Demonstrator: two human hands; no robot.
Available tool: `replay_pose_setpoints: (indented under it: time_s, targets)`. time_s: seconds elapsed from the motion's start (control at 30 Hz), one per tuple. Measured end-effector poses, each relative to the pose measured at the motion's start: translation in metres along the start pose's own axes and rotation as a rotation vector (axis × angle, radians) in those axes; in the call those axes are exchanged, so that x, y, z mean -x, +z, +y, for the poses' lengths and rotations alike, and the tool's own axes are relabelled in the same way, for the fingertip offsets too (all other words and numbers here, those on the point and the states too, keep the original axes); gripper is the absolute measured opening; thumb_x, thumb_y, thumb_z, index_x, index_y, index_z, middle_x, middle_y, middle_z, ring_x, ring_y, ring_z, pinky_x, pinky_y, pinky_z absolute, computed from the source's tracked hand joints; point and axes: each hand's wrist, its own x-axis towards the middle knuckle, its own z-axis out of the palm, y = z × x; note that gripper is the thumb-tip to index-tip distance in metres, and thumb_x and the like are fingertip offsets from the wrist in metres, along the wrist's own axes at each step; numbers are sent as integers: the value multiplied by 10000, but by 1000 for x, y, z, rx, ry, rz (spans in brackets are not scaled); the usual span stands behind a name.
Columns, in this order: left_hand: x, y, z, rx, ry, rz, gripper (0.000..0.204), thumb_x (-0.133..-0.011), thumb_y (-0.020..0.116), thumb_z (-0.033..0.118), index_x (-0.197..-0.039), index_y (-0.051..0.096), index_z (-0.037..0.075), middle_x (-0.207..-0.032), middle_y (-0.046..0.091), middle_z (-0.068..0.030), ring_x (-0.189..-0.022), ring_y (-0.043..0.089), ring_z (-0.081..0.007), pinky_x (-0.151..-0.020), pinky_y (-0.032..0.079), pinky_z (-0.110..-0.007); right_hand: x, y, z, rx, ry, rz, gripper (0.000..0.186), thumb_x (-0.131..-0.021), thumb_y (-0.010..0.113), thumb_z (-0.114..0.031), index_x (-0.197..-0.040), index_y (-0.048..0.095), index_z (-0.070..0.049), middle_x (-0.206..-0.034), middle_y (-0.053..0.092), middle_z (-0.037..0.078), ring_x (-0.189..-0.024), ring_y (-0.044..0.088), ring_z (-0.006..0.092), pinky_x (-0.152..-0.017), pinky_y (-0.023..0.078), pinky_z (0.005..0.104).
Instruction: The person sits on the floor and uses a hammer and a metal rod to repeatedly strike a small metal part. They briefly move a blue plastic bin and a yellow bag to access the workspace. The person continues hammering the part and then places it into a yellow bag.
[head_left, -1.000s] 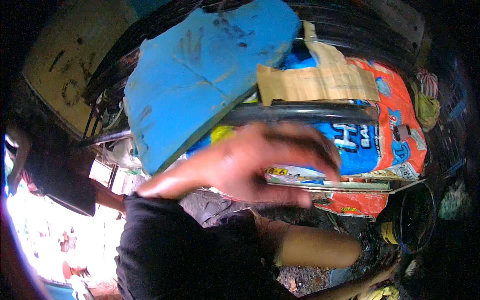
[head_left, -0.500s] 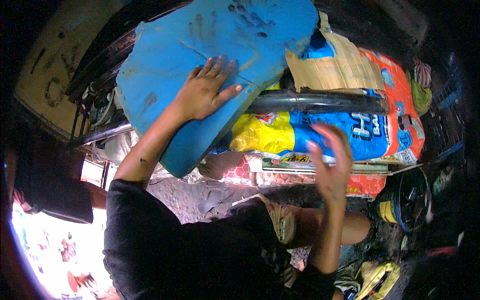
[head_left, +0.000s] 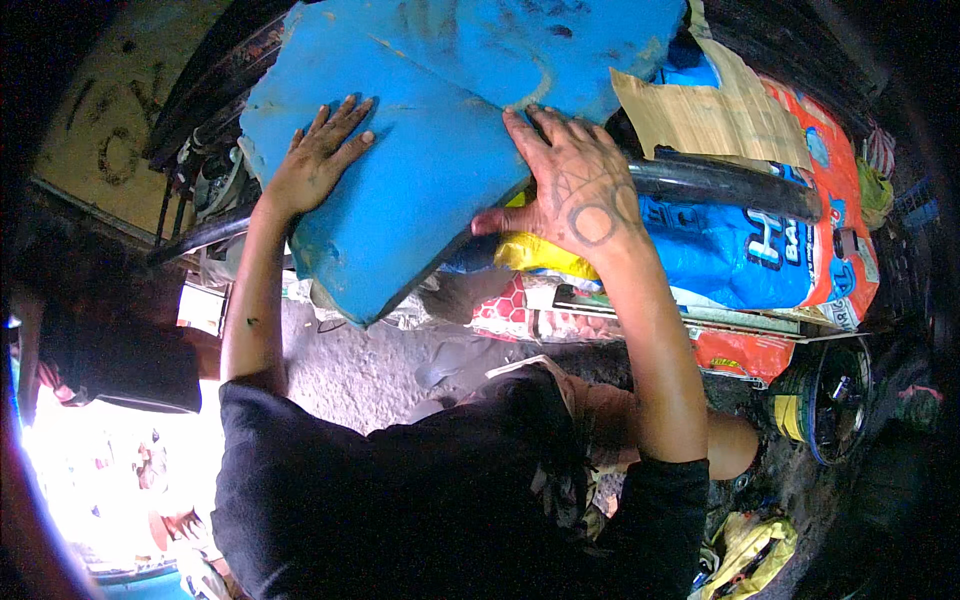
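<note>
A large, flat blue sheet [head_left: 430, 170] with ragged edges and dark smudges lies in front of me, its pointed corner toward me. My left hand [head_left: 318, 160] rests on its left part, fingers stretched and apart. Across the sheet's right edge lies my right hand [head_left: 575, 180], tattooed on the back, with fingers spread on top and the thumb along the edge. Neither hand wraps round anything. A black tube [head_left: 720, 187] runs out from beneath the sheet on the right, over a blue, yellow and red printed sack [head_left: 690, 245].
Torn brown cardboard [head_left: 710, 110] lies on the sack right of the sheet. A dark bucket [head_left: 835, 400] with a yellow patch stands on the floor at the right, above a yellow bag [head_left: 755, 550]. A marked tan board [head_left: 110, 130] leans at the far left.
My right hand has come from the air over the sack onto the sheet's right edge. My left hand has slid left and now lies nearer the sheet's left side.
</note>
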Motion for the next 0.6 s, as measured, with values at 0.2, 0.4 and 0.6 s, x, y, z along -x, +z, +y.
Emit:
replay_pose_setpoints:
  time_s: [0.2,0.4,0.6]
  targets:
    - [50,11,70,-89,191,77,1232,-620,643,780,-1511,199,54,-1548,221,-216,-1435,182,-420,-1130,146,-606,10,5,2,24,8,13,1189,-496,794,-646,-1447,358,-79,-1431,437,180,-1318,423,327,-1109,294,444]
    - [57,23,95,-164,168,309,1113,-594,739,664,-1393,366,-14,-1379,446,-206,-1283,403,-389,-1062,289,-533,8,0,-2,23,-8,11,1120,-571,749,-670,-1445,361,-86,-1420,445,175,-1323,414,322,-1113,282,452]
    - [35,22,85,-161,288,378,607,-822,649,493,-1166,582,-2,-1183,603,-187,-1087,554,-350,-920,422,-458,64,-28,3,-211,-64,212,875,-730,717,-564,-1404,429,-88,-1445,408,172,-1336,382,344,-1106,270,482]
